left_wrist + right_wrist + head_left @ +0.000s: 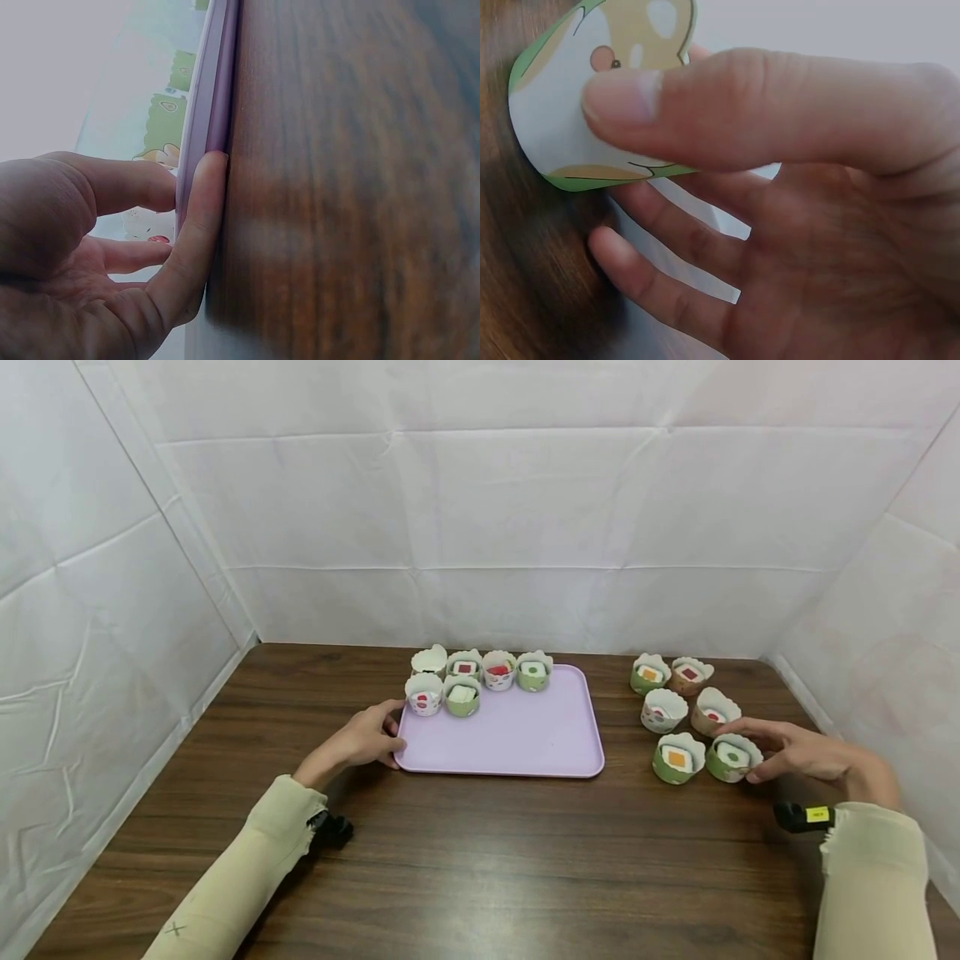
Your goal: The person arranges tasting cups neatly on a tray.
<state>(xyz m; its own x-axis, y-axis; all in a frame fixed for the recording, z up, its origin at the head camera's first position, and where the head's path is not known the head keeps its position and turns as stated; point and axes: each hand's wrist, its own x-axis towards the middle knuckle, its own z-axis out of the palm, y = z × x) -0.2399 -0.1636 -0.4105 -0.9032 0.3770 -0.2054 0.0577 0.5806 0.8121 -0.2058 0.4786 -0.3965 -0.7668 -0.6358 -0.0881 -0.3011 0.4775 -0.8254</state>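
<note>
My left hand (363, 739) holds the left edge of the lilac tray (510, 752). In the left wrist view, its fingertips lie right at the tray's rim (214, 97). Two rows of paper cupcake cups stand at the tray's back left, among them a white one (425, 702) and a green one (462, 702). On the right, my right hand (813, 756) pinches a green paper cupcake cup (727, 768) holding a white piece with a green ring. The right wrist view shows the thumb pressed on the cup's printed animal side (562, 131); its far side is hidden.
Beside the held cup stands a green cup with an orange square (672, 770). Behind are a white cup (660, 718), a brown cup (705, 718) close to my right fingers, and further cups (648, 681). White sheeting (525, 527) encloses the dark wooden table (510, 860).
</note>
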